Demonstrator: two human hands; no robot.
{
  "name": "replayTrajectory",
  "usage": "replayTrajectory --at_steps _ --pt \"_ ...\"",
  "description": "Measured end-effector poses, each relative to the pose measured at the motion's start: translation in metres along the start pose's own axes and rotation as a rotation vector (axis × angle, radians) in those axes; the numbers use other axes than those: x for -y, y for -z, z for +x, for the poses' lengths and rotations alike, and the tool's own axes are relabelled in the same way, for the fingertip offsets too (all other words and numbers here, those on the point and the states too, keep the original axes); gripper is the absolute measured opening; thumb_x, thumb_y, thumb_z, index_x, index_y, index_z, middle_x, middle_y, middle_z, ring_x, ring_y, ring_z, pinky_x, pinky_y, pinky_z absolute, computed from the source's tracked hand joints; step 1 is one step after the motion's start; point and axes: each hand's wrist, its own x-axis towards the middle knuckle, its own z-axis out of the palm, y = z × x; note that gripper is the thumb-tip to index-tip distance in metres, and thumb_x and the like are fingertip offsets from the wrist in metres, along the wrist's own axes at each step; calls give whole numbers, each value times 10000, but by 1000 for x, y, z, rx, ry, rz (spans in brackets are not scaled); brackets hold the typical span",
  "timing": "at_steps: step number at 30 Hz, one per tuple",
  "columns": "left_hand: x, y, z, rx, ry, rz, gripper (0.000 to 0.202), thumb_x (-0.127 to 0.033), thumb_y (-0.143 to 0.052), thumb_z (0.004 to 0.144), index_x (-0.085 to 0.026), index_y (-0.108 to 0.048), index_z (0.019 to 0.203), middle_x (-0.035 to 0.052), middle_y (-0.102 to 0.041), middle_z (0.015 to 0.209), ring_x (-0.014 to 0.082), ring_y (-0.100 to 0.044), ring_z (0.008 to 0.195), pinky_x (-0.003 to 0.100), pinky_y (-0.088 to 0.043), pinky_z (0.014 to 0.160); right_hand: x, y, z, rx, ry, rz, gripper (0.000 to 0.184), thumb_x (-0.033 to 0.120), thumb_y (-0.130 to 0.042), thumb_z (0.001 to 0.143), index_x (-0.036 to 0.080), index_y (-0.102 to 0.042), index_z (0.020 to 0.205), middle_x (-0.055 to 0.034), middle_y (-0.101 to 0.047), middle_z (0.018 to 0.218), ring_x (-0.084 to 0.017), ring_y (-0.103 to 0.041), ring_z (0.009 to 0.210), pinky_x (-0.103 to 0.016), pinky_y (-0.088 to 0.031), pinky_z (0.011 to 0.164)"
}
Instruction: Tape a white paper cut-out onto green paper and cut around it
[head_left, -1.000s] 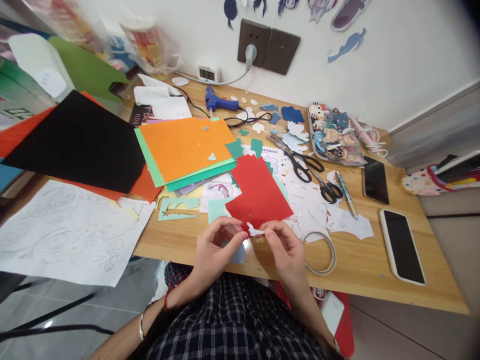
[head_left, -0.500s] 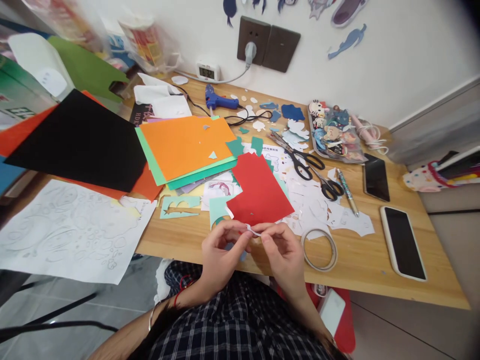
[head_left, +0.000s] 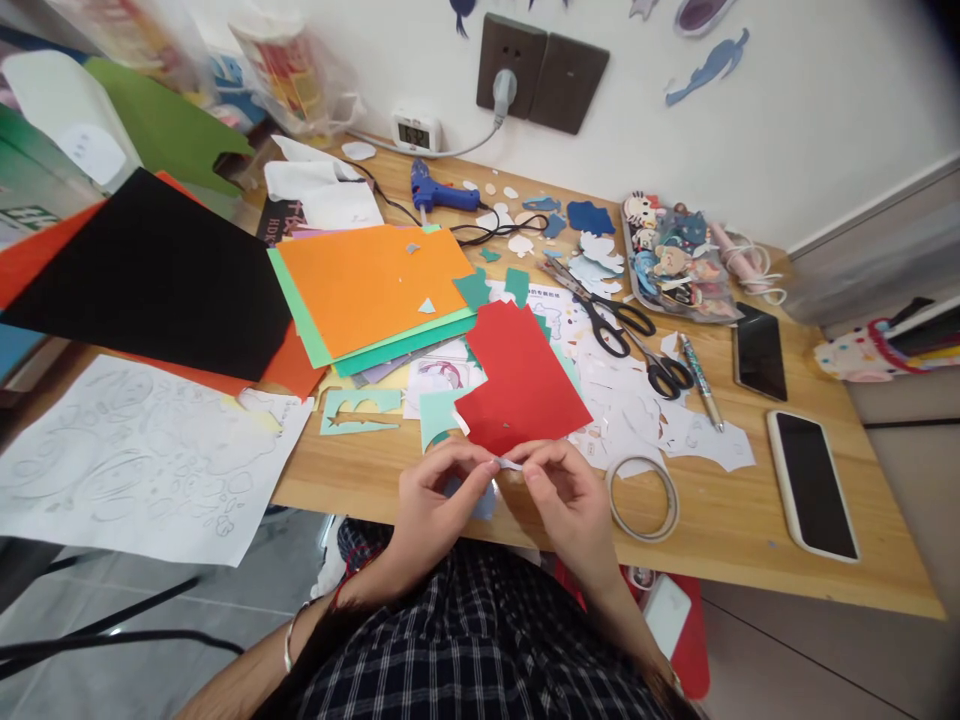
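White strip [head_left: 511,464]: one, pinched by left hand [head_left: 436,497] and right hand [head_left: 571,502]; one tape roll [head_left: 673,497], two phones [head_left: 814,485]

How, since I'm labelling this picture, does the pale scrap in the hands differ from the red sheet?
The pale scrap is whitish and narrow; the red sheet is bright red and far broader. The pale scrap is held by the left hand and right hand; the red sheet lies over mint-green paper. Both look thin.
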Motion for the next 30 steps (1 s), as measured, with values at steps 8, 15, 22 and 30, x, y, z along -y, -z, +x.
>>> replayTrajectory --at_steps 8,15,22,30 --pt "15 25 -3 46 -235 404 376 -111 -504 859 -212 -524 1220 69 -662 1031 203 -584 988 379 -453 866 3 18 24 160 31 -415 93 182 -536 827 192 -562 739 -45 -587 944 -180 -543 926 -343 -399 849" --pt "23 23 -5 149 -390 654 281 -67 -493 847 -145 -567 1107 90 -650 1098 236 -508 1141 417 -397 934 0 16 35 263 47 -650 108 162 -554 809 195 -594 715 -29 -600 906 -184 -518 900 -369 -401 837" --pt "26 26 -6 202 -470 771 302 -53 -469 857 -139 -569 1129 109 -617 1133 244 -474 1166 407 -405 925 -5 12 33 208 91 -698 117 130 -567 792 184 -590 691 -27 -589 872 -172 -513 860 -340 -421 797" --pt "27 25 -5 230 -543 888 344 -32 -458 837 -137 -598 1133 138 -601 1136 287 -483 1148 444 -426 892 -10 10 28 154 150 -725 102 103 -575 788 168 -567 710 -25 -584 862 -161 -501 846 -313 -404 787"
